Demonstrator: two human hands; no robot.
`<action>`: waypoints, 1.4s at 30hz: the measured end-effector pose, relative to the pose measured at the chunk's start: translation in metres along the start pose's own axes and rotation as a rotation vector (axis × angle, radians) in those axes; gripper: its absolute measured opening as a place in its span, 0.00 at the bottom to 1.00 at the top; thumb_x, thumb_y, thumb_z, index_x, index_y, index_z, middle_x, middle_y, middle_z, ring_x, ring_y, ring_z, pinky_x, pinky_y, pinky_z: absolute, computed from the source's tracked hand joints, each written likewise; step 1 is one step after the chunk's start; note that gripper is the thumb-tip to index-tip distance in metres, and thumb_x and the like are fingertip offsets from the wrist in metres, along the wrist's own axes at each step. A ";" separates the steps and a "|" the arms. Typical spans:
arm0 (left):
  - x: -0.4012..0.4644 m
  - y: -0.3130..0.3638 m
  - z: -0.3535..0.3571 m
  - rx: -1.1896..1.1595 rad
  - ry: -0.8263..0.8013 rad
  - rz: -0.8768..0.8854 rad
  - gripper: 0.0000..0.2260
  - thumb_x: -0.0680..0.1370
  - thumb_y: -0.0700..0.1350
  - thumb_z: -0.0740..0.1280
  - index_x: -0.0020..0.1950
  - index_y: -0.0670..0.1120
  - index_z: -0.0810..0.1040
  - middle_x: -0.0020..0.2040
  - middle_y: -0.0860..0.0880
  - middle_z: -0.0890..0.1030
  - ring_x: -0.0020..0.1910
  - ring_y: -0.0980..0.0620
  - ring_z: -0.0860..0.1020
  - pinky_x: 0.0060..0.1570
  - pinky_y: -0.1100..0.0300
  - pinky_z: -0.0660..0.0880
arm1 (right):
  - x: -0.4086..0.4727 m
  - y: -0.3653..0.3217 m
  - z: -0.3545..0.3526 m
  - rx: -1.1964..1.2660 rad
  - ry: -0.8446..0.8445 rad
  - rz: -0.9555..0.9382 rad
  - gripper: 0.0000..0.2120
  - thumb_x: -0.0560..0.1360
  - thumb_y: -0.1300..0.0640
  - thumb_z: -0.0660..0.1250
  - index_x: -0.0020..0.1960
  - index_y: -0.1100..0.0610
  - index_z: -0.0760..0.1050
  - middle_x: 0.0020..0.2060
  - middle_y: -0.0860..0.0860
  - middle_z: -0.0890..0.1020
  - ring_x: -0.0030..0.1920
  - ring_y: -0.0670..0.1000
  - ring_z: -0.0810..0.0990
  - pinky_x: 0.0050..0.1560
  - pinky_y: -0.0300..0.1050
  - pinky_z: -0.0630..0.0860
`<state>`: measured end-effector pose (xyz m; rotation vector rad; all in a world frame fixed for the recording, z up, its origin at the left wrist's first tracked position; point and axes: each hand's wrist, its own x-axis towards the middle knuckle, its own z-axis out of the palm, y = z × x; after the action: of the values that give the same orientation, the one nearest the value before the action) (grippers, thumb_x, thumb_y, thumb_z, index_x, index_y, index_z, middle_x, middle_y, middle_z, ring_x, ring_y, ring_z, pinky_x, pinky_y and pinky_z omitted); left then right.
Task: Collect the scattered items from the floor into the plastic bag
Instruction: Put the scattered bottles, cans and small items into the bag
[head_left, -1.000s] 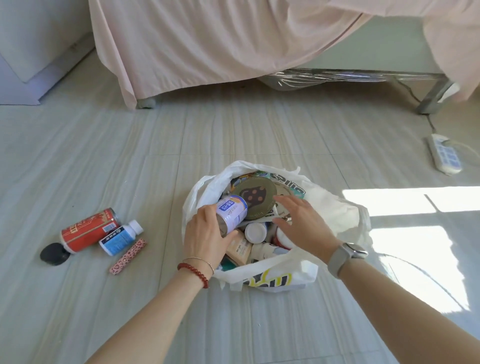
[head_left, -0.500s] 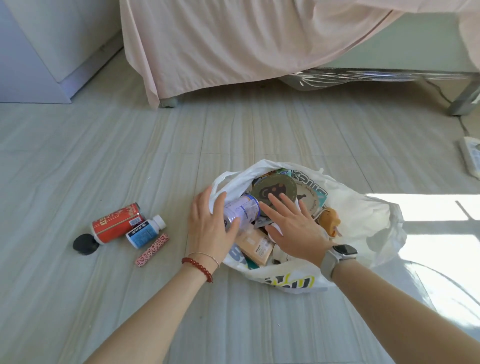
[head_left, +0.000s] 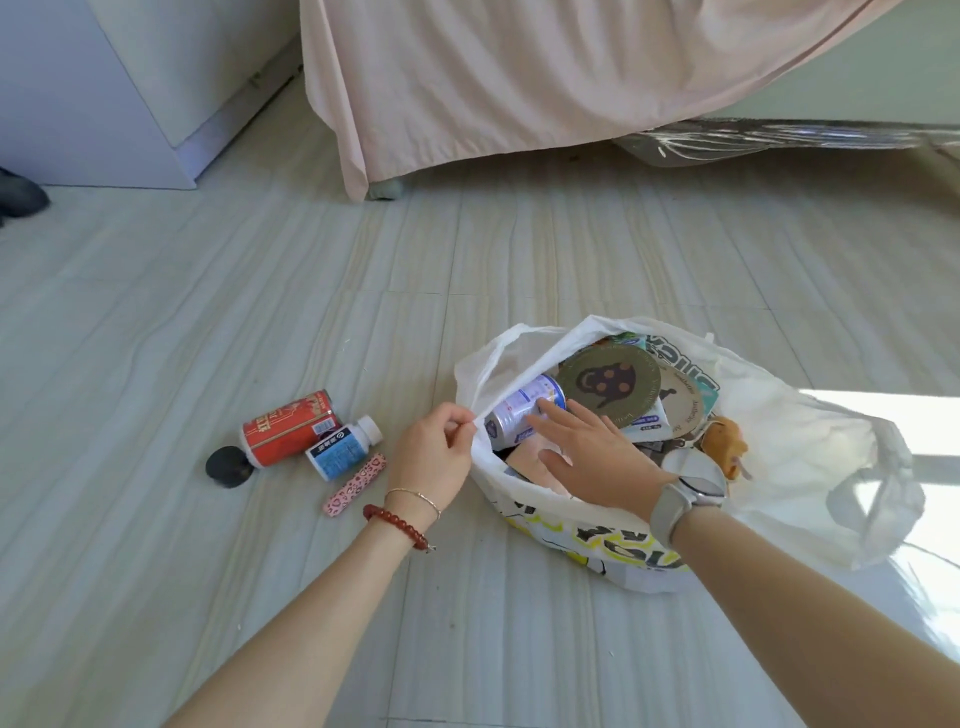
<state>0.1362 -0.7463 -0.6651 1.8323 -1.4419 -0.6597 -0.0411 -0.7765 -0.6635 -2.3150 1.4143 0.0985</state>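
Left hand (head_left: 434, 457) pinches plastic bag (head_left: 524, 499) rim; right hand (head_left: 597, 457) flat, fingers relaxed, on white-blue can (head_left: 522, 408) inside bag

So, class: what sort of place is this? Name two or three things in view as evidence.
Most likely a bedroom at home. A pink sheet drapes to the tiled floor over what looks like a bed frame, with a white cabinet beside it and household bottles near a plastic bag.

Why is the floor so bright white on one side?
Head view: sunlight glares off the floor at the right, washing out the tiles behind the plastic bag; the wide lens bends the edges; the left side, by the red can, is evenly lit.
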 end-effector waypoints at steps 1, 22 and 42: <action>0.002 -0.004 -0.002 -0.010 -0.042 -0.005 0.05 0.75 0.40 0.64 0.48 0.43 0.78 0.37 0.51 0.77 0.38 0.52 0.74 0.40 0.63 0.68 | 0.002 -0.001 0.000 0.047 0.060 -0.003 0.21 0.79 0.54 0.53 0.72 0.48 0.59 0.74 0.49 0.60 0.74 0.53 0.55 0.73 0.56 0.55; 0.018 -0.169 -0.062 0.328 -0.074 -0.196 0.20 0.78 0.42 0.59 0.70 0.42 0.64 0.66 0.41 0.67 0.65 0.42 0.66 0.65 0.53 0.63 | 0.093 -0.136 0.121 -0.240 -0.210 -0.283 0.31 0.75 0.64 0.54 0.74 0.56 0.46 0.76 0.51 0.49 0.75 0.52 0.43 0.74 0.58 0.46; 0.018 -0.129 -0.085 -0.188 0.352 -0.143 0.21 0.65 0.52 0.63 0.56 0.45 0.72 0.53 0.50 0.72 0.52 0.50 0.73 0.47 0.67 0.69 | 0.039 -0.141 0.096 0.062 0.070 -0.055 0.11 0.77 0.54 0.58 0.56 0.59 0.68 0.41 0.54 0.74 0.38 0.61 0.77 0.35 0.45 0.62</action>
<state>0.2835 -0.7282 -0.7124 1.8067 -0.9943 -0.4914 0.1141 -0.7166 -0.7163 -2.3250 1.3655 -0.0433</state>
